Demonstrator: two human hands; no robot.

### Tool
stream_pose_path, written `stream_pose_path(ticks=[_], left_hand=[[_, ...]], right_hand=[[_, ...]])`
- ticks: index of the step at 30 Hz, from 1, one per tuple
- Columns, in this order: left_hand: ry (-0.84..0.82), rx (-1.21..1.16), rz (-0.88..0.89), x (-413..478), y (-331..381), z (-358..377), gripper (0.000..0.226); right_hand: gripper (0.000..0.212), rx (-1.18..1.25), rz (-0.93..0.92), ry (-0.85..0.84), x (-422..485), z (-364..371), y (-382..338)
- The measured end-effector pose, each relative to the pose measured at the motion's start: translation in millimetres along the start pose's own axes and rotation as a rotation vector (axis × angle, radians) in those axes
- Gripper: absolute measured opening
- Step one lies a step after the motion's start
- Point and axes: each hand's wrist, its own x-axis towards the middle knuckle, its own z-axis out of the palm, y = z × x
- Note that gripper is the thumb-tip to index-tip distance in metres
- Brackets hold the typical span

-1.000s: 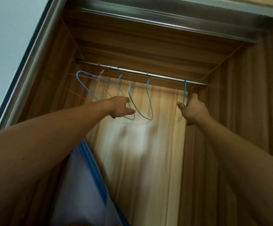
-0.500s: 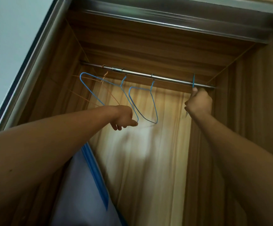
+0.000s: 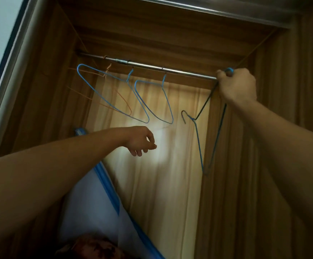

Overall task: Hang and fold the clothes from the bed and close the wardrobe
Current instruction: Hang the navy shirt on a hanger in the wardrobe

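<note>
One rail (image 3: 180, 71) crossed the top of the wardrobe (image 3: 292, 62). Two blue hangers hung from its middle, a left hanger (image 3: 130, 75) and a mid hanger (image 3: 163, 81). A third hanger (image 3: 198, 144), also blue, was off the rail. The right hand (image 3: 236, 86) clenched it by one corner at the rail's right end, and its hook dangled free to the left. The left hand (image 3: 140, 141) hung below the two hung hangers with fingers loosely curled, holding nothing. Near the rail's left end were thin orange hangers (image 3: 107, 69), at least one; their wires overlapped and the count was unclear. A blue-and-white cloth (image 3: 96, 212) filled the wardrobe's lower left, partly covered by the left arm, and whether it was a garment could not be told. A dark red patterned thing (image 3: 92, 247) was cut off at the bottom. Half a second earlier the third hanger's hook had been on the rail above the right hand, and the left hand had been higher, just beside the left hanger.
</note>
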Motion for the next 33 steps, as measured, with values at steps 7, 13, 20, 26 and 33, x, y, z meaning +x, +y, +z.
stream_pose_path(ticks=[7, 13, 20, 26, 33], left_hand=[[-0.330, -0.298, -0.194, -34, -28, 70, 0.068], [-0.145, -0.657, -0.203, -49, -64, 98, 0.063], [0.257, -0.794, -0.241, -53, -107, 95, 0.034], [0.295, -0.530, -0.220, -58, -144, 100, 0.027], [0.222, -0.388, -0.330, -63, -184, 126, 0.026]], right_hand=[[0.038, 0.224, 0.224, -0.492, -39, 25, 13], [0.039, 0.523, 0.528, -0.594, -90, 57, 45], [0.047, 0.674, 0.762, -0.734, -164, 110, 122], [0.096, 0.443, 0.726, -0.952, -248, 148, 174], [0.069, 0.054, 0.328, -1.504, -366, 200, 199]])
